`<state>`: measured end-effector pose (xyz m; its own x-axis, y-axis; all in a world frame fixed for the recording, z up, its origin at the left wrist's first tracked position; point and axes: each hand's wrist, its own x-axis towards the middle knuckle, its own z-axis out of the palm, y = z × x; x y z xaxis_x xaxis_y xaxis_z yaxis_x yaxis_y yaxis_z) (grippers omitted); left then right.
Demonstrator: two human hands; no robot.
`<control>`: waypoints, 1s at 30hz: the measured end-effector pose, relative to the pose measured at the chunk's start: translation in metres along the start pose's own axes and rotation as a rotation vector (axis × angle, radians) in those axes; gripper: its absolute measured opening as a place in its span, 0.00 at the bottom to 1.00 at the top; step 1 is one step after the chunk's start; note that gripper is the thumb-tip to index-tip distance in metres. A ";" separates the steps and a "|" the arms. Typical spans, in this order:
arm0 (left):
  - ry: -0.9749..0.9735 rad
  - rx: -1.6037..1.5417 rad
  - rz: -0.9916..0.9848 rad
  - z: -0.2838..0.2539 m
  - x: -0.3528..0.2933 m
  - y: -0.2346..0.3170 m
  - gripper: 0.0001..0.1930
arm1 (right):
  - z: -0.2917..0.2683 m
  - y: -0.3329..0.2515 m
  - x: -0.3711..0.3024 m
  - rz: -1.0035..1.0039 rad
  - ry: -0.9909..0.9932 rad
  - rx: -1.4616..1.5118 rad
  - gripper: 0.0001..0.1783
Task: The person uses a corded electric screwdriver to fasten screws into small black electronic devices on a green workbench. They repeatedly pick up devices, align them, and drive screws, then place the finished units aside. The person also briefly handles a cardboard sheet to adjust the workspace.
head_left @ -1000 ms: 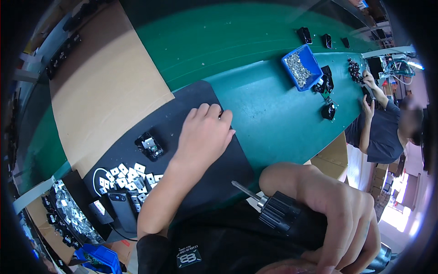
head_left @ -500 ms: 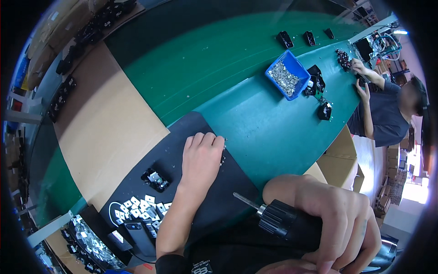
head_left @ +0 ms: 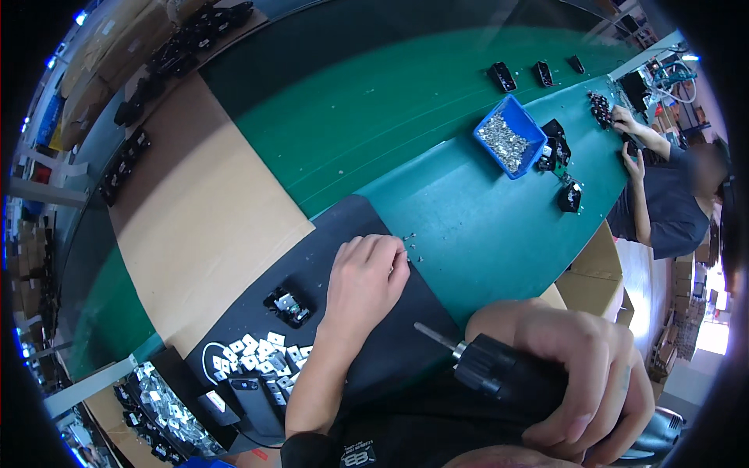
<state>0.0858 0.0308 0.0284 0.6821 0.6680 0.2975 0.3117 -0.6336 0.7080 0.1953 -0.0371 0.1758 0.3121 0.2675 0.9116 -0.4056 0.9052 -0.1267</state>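
Observation:
My left hand [head_left: 365, 282] is closed, fingers curled and thumb pressed to them, low over the right edge of a black mat [head_left: 390, 335]. What its fingertips hold, if anything, is too small to make out. Just past them lie several small loose screws [head_left: 412, 236]. Nearer to me, my right hand [head_left: 581, 366] is wrapped round a black power screwdriver [head_left: 488, 366], its bit pointing up and left toward the mat. A black housing with parts inside [head_left: 288, 306] rests on the mat left of my left wrist, apart from both hands.
White square pieces [head_left: 261, 355] and a dark phone [head_left: 256, 405] lie at the lower left. A blue bin of small metal parts [head_left: 511, 136] stands on the green table. Cardboard [head_left: 203, 210] covers the left side. Another person [head_left: 663, 187] works at the far right.
My left hand's thumb has come round against its curled fingers, and more of the loose screws show beside it. The whole view has shifted slightly. The power screwdriver stays in my right hand.

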 end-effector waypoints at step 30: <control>0.176 -1.814 -0.077 -0.033 -0.044 0.009 0.08 | -0.024 0.011 -0.019 0.345 0.267 0.137 0.14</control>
<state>0.0373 0.0086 0.0430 0.5955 0.7766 0.2056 -0.7687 0.4764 0.4269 0.2056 -0.0242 0.1477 0.3423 0.6378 0.6899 -0.6291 0.7010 -0.3359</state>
